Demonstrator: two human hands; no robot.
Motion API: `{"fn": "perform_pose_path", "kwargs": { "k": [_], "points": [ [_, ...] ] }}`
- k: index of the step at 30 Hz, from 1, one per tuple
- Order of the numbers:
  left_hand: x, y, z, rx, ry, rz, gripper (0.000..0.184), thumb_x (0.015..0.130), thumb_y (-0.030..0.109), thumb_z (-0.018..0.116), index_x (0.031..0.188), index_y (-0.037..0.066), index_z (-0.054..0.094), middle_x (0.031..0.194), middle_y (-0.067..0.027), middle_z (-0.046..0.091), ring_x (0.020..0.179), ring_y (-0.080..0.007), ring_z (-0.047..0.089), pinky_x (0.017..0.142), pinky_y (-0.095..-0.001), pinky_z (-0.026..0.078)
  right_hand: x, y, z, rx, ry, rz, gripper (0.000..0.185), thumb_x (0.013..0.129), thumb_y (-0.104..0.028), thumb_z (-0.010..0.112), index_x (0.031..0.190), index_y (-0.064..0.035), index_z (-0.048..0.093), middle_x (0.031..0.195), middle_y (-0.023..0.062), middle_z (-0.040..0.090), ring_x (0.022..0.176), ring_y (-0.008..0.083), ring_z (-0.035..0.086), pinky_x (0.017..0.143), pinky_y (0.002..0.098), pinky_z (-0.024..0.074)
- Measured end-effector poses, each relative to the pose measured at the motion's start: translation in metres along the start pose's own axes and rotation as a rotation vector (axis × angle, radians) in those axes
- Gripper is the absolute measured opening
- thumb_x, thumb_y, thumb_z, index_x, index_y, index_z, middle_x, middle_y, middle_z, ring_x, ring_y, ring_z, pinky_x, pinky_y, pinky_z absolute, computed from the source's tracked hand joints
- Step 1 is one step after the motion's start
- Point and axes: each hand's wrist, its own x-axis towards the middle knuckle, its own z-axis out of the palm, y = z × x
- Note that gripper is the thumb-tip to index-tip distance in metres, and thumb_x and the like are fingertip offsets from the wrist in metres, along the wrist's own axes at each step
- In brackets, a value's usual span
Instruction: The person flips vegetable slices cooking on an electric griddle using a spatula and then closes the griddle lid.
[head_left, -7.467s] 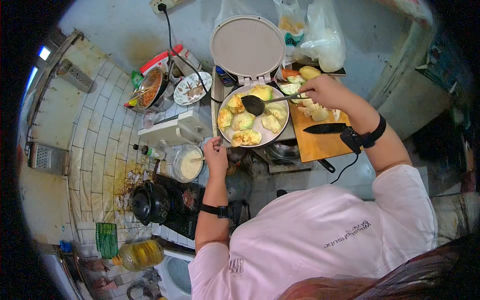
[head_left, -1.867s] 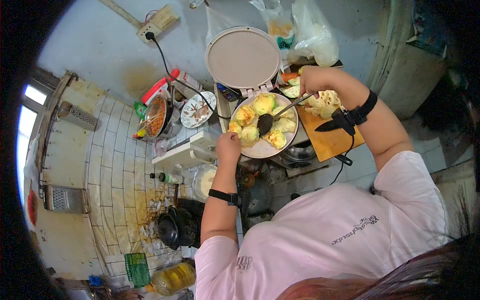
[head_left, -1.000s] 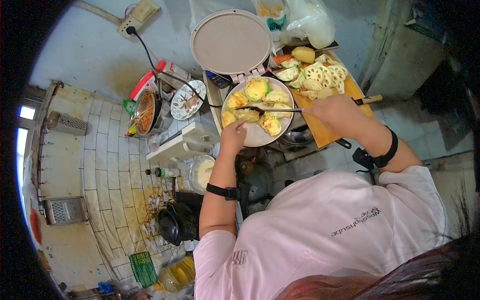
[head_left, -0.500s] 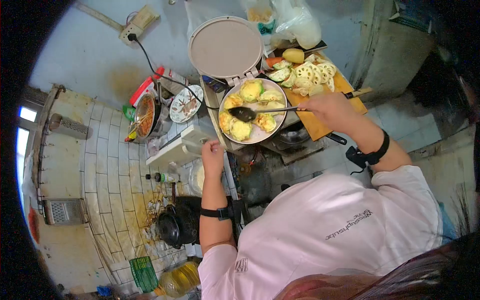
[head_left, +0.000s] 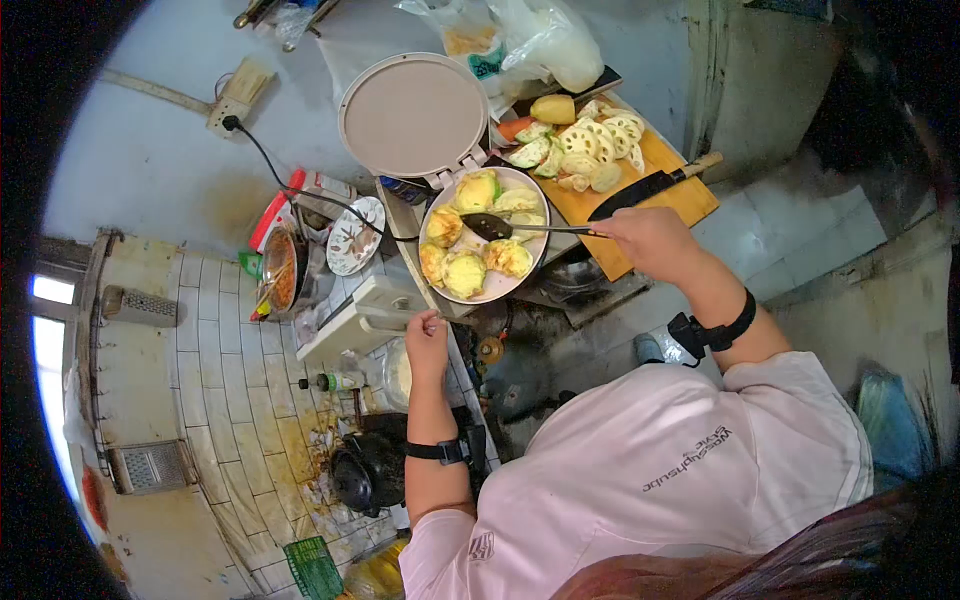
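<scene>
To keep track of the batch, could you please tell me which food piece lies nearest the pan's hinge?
The yellow piece with the bright green edge: it lies right by the hinge, with no other piece closer.

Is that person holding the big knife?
No, the big knife lies on the wooden board, while the right hand grips a long-handled cooking utensil.

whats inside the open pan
Yellow, partly browned pieces of food lie in the pan, with a ladle's head among them. Whatever is beneath these is covered.
</scene>
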Motion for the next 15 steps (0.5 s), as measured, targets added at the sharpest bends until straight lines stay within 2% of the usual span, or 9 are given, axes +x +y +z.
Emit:
{"fn": "perform_pose_path", "kwargs": {
  "k": [5,7,9,12,15],
  "points": [
    [0.002,-0.001,0.008,0.008,-0.035,-0.012,0.024,0.076,0.002,0.061,0.1,0.0,0.057,0.079,-0.0032,0.056,0.069,-0.0107,0.051,0.063,-0.023,0.042,-0.003,-0.005,-0.004,0.002,-0.021,-0.017,0.024,0.079,-0.008,0.053,0.099,-0.0118,0.065,0.076,0.0086,0.06,0.069,0.0278,0.059,0.059,0.0373,0.0466],
    [0.005,0.001,0.009,0.005,-0.033,0.012,0.024,0.076,0.002,0.061,0.1,0.0,0.057,0.078,-0.0029,0.056,0.069,-0.0104,0.051,0.064,-0.0228,0.042,0.0,-0.003,-0.016,-0.025,-0.038,0.059,0.026,0.079,-0.011,0.048,0.099,-0.0124,0.064,0.087,0.008,0.063,0.08,0.0284,0.061,0.066,0.0399,0.0489],
    [0.005,0.009,0.009,-0.056,-0.061,-0.073,0.025,0.077,0.003,0.061,0.101,0.001,0.057,0.078,-0.0024,0.056,0.069,-0.0099,0.05,0.064,-0.0229,0.042,0.002,-0.004,-0.029,-0.06,0.004,0.086,0.026,0.079,-0.011,0.048,0.1,-0.0126,0.064,0.087,0.008,0.064,0.08,0.0282,0.061,0.066,0.04,0.049],
    [0.002,0.029,0.008,0.032,-0.056,-0.061,0.021,0.08,0.005,0.057,0.101,0.001,0.056,0.081,-0.0027,0.056,0.071,-0.0109,0.051,0.066,-0.0236,0.042,0.005,0.004,-0.038,-0.144,0.057,0.101,0.027,0.079,-0.011,0.048,0.1,-0.0127,0.063,0.087,0.0078,0.063,0.079,0.0278,0.061,0.065,0.0402,0.0492],
    [0.011,0.014,0.012,-0.053,-0.068,-0.028,0.021,0.08,0.005,0.057,0.101,0.001,0.056,0.08,-0.0026,0.056,0.071,-0.0107,0.05,0.065,-0.0234,0.042,0.013,0.01,-0.038,-0.234,0.052,0.072,0.026,0.079,-0.011,0.049,0.101,-0.0125,0.063,0.086,0.0077,0.063,0.079,0.0277,0.062,0.064,0.0405,0.0493]
  ]
}}
